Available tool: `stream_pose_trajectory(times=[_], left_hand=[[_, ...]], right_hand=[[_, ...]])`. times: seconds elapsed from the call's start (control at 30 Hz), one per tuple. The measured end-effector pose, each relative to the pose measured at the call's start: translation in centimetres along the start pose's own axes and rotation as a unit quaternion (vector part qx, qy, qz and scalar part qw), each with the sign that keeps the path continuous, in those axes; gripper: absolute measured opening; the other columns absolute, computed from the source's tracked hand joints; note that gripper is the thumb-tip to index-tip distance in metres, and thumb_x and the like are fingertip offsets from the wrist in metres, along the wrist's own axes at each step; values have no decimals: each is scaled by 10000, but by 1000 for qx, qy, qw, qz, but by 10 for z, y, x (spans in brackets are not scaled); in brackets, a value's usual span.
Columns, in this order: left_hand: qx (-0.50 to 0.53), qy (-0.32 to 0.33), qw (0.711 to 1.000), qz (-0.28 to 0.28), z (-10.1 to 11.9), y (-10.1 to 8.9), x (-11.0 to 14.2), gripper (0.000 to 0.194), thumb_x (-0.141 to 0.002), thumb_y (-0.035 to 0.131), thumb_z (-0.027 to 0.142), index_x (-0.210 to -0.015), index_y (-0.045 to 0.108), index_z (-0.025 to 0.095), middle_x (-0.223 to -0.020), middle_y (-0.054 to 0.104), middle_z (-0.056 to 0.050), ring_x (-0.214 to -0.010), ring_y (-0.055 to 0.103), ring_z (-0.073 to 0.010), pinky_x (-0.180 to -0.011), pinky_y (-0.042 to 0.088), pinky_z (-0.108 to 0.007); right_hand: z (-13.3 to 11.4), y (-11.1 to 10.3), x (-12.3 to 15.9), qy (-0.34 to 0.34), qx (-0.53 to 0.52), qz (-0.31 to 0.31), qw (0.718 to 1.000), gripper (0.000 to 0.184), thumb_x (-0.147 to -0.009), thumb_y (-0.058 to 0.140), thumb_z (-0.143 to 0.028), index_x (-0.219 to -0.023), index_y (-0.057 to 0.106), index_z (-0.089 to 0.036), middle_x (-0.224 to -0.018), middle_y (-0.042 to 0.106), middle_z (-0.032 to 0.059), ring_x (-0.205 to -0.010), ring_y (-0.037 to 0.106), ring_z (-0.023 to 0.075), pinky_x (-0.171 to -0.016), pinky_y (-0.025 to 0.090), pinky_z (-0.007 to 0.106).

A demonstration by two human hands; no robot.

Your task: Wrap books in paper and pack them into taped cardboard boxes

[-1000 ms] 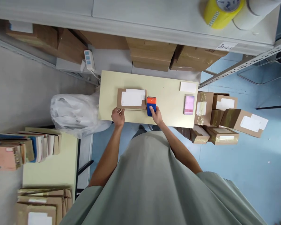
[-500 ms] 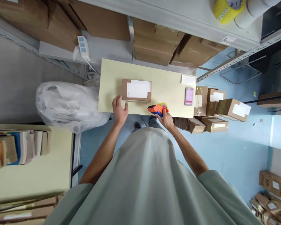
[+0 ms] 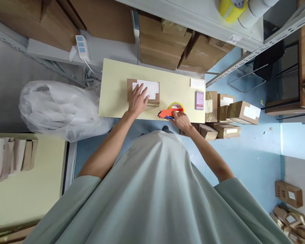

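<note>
A small brown cardboard box (image 3: 129, 88) with white labels (image 3: 152, 88) on top lies on the pale yellow table (image 3: 114, 73). My left hand (image 3: 138, 101) rests on the box's top, palm down, with fingers spread over the label. In my right hand (image 3: 182, 120) is an orange tape dispenser (image 3: 167, 113) with a blue underside, gripped near the table's front edge. A roll of yellow tape (image 3: 176, 104) shows behind the dispenser's orange frame. The fingertips of my right hand are partly hidden under the dispenser.
On the table's right lie a phone (image 3: 199, 100) and a white pad (image 3: 197, 83). Taped boxes (image 3: 211, 106) are stacked beyond that end. A full white plastic bag (image 3: 63, 110) bulges at the left. Shelving with large cartons (image 3: 162, 44) stands behind.
My left hand has moved from beside the box's front left corner onto its top. The tape dispenser, still in my right hand, has turned slightly. The whole view has shifted somewhat.
</note>
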State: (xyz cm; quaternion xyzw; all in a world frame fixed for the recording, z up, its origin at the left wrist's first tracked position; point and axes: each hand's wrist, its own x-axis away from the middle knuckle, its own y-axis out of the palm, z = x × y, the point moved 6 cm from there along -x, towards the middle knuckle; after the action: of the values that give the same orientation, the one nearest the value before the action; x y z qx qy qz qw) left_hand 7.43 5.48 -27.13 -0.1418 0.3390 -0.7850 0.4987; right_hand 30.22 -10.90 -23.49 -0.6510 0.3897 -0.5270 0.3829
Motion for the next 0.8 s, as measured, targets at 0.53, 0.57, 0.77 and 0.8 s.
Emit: stream_pose_trajectory(times=[0.53,0.57,0.77,0.8], left_hand=[[-66,67,994,-59,-12,46,-26,592,-1087,523,357,-1663,552,221,-1857,324,-114,-1759,172,-351,-1413,62,-655],[-64,67,994,-59,-13,46,-27,590,-1088,526,361,-1660,556,219,-1857,323,-116,-1758,174,-357,-1412,58,-657],[-57,67,994,-60,-14,47,-28,606,-1081,531,368,-1665,553,207,-1860,315,-116,-1760,153,-374,-1411,46,-664],[-59,67,994,-62,-14,48,-28,609,-1080,528,365,-1668,550,209,-1863,307,-115,-1761,150,-373,-1411,42,-665]], right_hand=[[12,33,-64,-62,59,39,996,544,-1174,488,-488,-1466,471,-29,-1316,775,312,-1198,750,396,-1127,488,502],[12,34,-65,-61,54,41,996,557,-1177,475,-490,-1482,458,-25,-1324,770,314,-1203,748,395,-1132,487,506],[11,37,-68,-32,69,35,997,619,-1188,415,-500,-1533,421,13,-1301,767,329,-1182,747,408,-1120,504,527],[11,38,-68,-26,68,35,997,624,-1187,413,-505,-1535,422,13,-1293,768,330,-1178,748,411,-1115,510,536]])
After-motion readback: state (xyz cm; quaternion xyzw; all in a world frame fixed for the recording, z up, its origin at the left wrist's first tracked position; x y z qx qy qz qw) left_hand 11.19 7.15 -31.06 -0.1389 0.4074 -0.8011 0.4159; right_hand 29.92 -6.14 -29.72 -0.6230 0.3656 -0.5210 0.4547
